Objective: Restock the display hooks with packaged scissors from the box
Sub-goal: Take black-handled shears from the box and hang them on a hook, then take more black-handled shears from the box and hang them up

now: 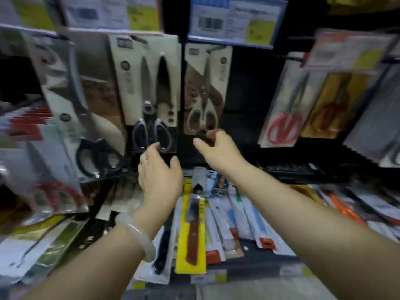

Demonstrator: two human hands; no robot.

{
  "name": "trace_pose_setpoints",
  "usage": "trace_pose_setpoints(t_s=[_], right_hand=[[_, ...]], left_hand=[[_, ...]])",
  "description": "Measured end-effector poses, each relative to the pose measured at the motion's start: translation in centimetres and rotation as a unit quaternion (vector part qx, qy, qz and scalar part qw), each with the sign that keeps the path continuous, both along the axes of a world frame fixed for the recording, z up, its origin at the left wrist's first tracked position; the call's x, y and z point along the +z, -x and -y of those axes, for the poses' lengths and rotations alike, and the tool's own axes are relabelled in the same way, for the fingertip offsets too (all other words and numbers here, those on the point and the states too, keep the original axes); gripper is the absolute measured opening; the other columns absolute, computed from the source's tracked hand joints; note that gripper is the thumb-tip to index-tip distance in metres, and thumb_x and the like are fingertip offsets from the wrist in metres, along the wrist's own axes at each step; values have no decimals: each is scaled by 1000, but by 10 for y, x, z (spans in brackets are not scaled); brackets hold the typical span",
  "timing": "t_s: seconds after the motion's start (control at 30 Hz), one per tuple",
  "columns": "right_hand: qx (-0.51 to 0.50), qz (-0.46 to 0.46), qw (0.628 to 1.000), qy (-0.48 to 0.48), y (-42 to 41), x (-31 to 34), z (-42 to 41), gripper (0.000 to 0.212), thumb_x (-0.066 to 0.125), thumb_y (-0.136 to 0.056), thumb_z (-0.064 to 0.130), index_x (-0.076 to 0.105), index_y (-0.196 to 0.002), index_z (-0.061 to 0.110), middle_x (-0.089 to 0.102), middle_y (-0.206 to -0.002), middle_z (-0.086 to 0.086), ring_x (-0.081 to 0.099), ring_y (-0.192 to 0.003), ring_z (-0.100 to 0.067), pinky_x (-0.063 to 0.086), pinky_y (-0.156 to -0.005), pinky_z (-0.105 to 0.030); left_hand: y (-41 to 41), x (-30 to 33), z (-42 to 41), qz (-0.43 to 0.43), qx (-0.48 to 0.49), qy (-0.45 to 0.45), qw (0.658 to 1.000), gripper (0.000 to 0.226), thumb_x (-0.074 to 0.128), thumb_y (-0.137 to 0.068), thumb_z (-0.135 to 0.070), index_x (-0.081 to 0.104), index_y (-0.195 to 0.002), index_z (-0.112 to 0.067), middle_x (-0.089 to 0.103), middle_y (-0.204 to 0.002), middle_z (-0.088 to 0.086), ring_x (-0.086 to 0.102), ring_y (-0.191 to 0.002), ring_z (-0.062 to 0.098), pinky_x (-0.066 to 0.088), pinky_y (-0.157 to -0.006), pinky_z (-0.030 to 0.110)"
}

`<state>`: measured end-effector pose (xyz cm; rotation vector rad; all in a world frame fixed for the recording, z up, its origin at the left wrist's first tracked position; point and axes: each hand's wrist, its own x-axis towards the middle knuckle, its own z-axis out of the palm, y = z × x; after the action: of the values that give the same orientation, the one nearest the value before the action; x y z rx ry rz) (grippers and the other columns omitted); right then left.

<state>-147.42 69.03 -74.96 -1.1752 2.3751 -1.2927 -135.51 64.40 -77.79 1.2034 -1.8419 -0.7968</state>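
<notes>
Item: black-handled scissors pack [151, 94], on hook, display centre | I judge: light, stiff card, slick blister; pinch bottom edge | left hand [159, 174] fingers apart, fingertip touching pack | right hand [218, 148] fingers loosely apart, empty.

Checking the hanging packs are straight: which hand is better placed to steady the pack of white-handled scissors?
Right. The right hand is just under the white-handled scissors pack; the left hand is below the black-handled scissors pack.

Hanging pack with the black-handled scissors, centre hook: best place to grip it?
Pinch the lower card edge of the black-handled scissors pack, coming from below. It hangs upright from a top hook, its bottom edge free right by the left hand; neighbouring packs crowd both sides.
</notes>
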Motion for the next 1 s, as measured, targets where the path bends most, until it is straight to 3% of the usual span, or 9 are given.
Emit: trace_pose_setpoints(t_s=[0.1,0.17,0.27,0.37,0.43,0.63,0.8,0.9,1.0], right_hand=[[-17,-122,976,-179,24,-17,-56,54,57,-89,37,44,-132,8,42,-136,-16,41,-126,-35,36,-106,-38],[-16,-178,945,-274,47,-25,-104,51,57,-89,34,43,-132,10,40,-134,-15,38,-126,-36,35,-106,-42],[-67,-191,907,-369,81,-32,-187,52,54,-90,34,41,-133,10,41,-135,-18,40,-125,-37,36,-105,-43],[-119,-164,886,-416,106,-39,-274,51,53,-91,31,41,-135,8,46,-135,-21,44,-124,-36,38,-102,-38],[-150,-129,870,-452,119,-47,-333,46,53,-90,28,45,-129,4,47,-133,-22,44,-124,-36,37,-100,-37],[-232,-30,830,-506,162,-57,-507,51,55,-90,38,47,-129,7,54,-129,-14,52,-117,-33,43,-92,-35],[-276,17,796,-539,206,-73,-613,54,51,-88,49,52,-123,8,59,-123,-14,57,-110,-32,48,-93,-37],[-253,46,794,-551,223,-82,-646,68,67,-75,55,52,-122,8,58,-124,-11,57,-110,-29,48,-88,-33],[-239,56,802,-544,238,-94,-663,69,76,-69,50,53,-119,8,59,-122,-11,57,-111,-27,49,-88,-33]], left_hand=[[48,-26,-31,174,-161,45,971,63,59,-87,-26,34,-143,-9,36,-147,16,32,-136,33,25,-111,38],[86,-27,-63,225,-258,80,936,61,61,-86,-27,40,-140,-8,42,-142,19,38,-132,36,31,-109,40],[126,-18,-131,269,-377,144,875,51,61,-84,-30,50,-131,-11,50,-133,16,47,-122,36,40,-101,41],[151,-23,-205,255,-472,205,819,55,55,-82,-41,49,-132,-17,48,-138,9,45,-126,31,38,-103,38],[166,-38,-254,240,-522,200,794,57,58,-84,-35,46,-136,-16,44,-143,9,41,-130,30,34,-107,36],[209,-73,-393,257,-626,141,723,55,53,-91,-33,36,-142,-17,35,-147,6,32,-136,24,28,-106,26],[252,-88,-492,308,-649,97,689,50,54,-89,-31,42,-136,-17,43,-139,9,39,-130,29,35,-107,34],[277,-91,-534,340,-644,69,682,46,56,-88,-30,47,-130,-16,46,-134,11,42,-128,29,38,-104,32],[297,-95,-562,361,-625,27,691,45,55,-90,-27,45,-133,-16,46,-136,9,44,-126,26,39,-98,26]])
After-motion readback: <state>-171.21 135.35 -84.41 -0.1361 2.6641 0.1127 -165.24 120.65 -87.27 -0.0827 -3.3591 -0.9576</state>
